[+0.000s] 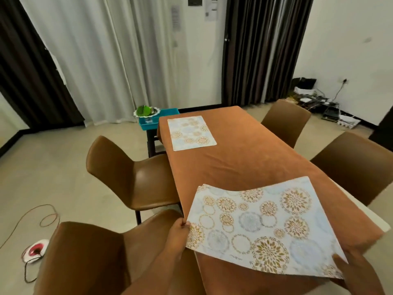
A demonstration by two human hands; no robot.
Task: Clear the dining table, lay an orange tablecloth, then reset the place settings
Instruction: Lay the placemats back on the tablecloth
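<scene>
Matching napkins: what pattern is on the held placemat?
Pale blue placemat with gold and grey floral circles; head view.

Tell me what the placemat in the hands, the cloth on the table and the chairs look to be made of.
Held placemat: thin flexible sheet, probably vinyl or coated paper; it bows between the left hand and right hand without creasing.
Orange tablecloth: soft matte fabric, perhaps suede-like; it drapes over the edges with gentle folds.
Chairs: smooth brown upholstery, likely faux leather, with a dull sheen.
</scene>
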